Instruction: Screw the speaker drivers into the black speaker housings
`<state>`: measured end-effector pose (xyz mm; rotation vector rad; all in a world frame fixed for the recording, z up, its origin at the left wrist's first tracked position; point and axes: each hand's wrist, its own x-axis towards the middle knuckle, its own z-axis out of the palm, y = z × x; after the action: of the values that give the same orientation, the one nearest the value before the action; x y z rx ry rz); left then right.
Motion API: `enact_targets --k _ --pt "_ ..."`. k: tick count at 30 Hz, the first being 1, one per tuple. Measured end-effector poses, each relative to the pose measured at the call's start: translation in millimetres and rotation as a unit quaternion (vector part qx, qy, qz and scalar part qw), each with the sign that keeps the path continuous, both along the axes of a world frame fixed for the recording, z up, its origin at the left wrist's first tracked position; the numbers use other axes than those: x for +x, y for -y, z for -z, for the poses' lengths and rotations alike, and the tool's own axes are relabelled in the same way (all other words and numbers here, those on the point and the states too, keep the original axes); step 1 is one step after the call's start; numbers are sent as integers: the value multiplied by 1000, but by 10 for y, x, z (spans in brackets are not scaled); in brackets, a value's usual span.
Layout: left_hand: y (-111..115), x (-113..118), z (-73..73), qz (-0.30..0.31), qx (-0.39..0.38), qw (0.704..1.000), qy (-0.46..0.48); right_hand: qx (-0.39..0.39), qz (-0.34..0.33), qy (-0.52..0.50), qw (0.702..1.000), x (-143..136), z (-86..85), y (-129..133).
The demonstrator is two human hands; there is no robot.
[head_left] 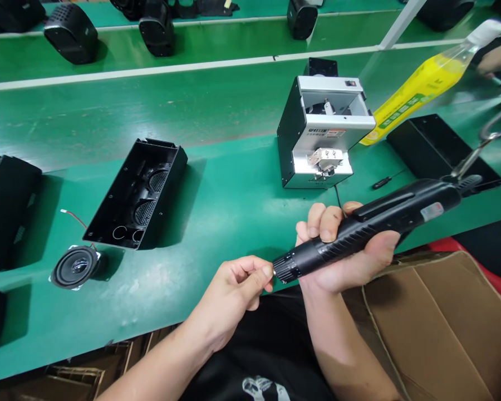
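Note:
My right hand [338, 250] is wrapped round the body of a black electric screwdriver [367, 225], which is tilted with its nose down to the left. At that nose my left hand [242, 284] pinches the screwdriver bit between thumb and fingers; the fingertips hide most of it. A metal hook [471, 159] meets the tool's rear end. On the green bench to the left, a round speaker driver [75, 267] with a thin red wire lies beside an open black speaker housing [136, 192] with two mesh-covered round openings inside.
A silver and black screw feeder [328, 131] stands past my hands. Behind it lean a yellow-labelled bottle [421, 92] and a black panel [438, 139], near a small screwdriver [382, 182]. Cardboard [446, 328] is at lower right. Another person's hand [499, 58] shows at upper right.

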<state>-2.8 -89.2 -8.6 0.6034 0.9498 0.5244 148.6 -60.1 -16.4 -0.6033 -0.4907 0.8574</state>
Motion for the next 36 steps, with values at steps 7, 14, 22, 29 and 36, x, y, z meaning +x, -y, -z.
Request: enact_targets --k 7,14,22,29,36 --pt "-27 -110 48 77 -53 994 55 -7 -12 -10 1000 -18 20 13" --pt "100 -245 31 169 172 967 -82 -8 -14 -16 1000 3 -15 15" --pt "206 -36 -122 101 349 908 -210 -13 -34 -61 997 7 -65 21" --pt "129 -35 -119 110 111 988 -7 -5 -51 -56 997 33 -73 -9" --pt "52 -125 -143 149 261 945 -128 -14 -8 -6 1000 42 -121 -8"
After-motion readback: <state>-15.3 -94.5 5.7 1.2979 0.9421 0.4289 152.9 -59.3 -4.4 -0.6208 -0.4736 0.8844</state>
